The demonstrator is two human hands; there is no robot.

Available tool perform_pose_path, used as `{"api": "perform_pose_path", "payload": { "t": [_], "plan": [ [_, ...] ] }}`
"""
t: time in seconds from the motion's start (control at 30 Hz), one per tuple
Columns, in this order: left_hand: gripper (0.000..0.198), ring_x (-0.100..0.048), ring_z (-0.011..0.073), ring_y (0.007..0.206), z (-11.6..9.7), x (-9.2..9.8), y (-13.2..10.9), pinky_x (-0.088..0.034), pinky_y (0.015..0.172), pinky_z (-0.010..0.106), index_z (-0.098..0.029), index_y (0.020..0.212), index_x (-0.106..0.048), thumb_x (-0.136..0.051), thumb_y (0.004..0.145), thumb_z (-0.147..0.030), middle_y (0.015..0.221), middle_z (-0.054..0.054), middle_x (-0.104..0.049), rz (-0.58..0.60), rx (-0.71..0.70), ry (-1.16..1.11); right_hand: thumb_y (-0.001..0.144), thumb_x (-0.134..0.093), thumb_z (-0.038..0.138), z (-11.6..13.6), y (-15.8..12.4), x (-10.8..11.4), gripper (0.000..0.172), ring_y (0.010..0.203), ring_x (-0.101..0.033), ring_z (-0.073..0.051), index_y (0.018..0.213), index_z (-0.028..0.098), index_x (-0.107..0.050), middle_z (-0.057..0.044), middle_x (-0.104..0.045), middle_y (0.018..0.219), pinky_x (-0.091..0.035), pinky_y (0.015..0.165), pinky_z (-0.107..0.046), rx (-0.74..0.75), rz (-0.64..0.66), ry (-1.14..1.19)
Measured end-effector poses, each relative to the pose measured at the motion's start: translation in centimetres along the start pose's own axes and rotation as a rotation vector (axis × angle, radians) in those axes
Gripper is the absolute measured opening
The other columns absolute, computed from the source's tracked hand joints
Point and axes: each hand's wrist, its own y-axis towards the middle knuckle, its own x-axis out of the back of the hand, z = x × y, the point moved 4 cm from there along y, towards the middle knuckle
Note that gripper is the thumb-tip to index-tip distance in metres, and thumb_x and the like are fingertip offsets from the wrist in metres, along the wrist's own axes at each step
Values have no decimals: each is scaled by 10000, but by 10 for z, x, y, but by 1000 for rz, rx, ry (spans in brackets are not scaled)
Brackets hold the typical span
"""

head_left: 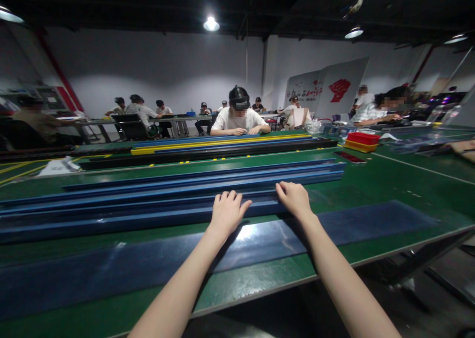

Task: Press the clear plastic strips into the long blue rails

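Note:
My left hand [227,212] rests over the nearest long blue plastic channel [156,220], its fingers bent over the far wall and its thumb stretched to the right along it. Close to the right end of the same channel, my right hand [296,199] curls over the edge; part of its fingers is hidden. Just behind lie more blue channels [319,173], side by side. A flat, glossy blue strip [260,236] lies beneath my wrists, along the near side of the green table [267,276].
Yellow strips [222,143] and black strips [237,151] lie farther back before a seated person [239,115]. A red bin [362,139] sits in a yellow one, near a phone [350,157]. White paper [59,166] lies at left. Other people sit around the room.

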Motion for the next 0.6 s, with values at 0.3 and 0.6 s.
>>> {"api": "perform_pose_path", "payload": {
  "t": [0.3, 0.6],
  "plan": [
    [445, -433, 229, 1126, -6, -7, -1, -327, 899, 374, -203, 1132, -530, -258, 897, -465, 1237, 68, -525, -44, -111, -7, 883, -324, 336, 7, 0, 1, 405, 635, -568, -143, 626, 193, -603, -49, -658, 661, -260, 598, -258, 78, 8, 38],
    [458, -390, 244, 1209, -9, -17, -1, -343, 929, 402, -234, 1229, -469, -281, 890, -478, 1320, 27, -461, 8, -184, -1, 879, -347, 305, 13, 0, 2, 377, 615, -537, -124, 613, 185, -585, -32, -631, 627, -261, 611, -246, 169, 31, 127]
  ]
}}
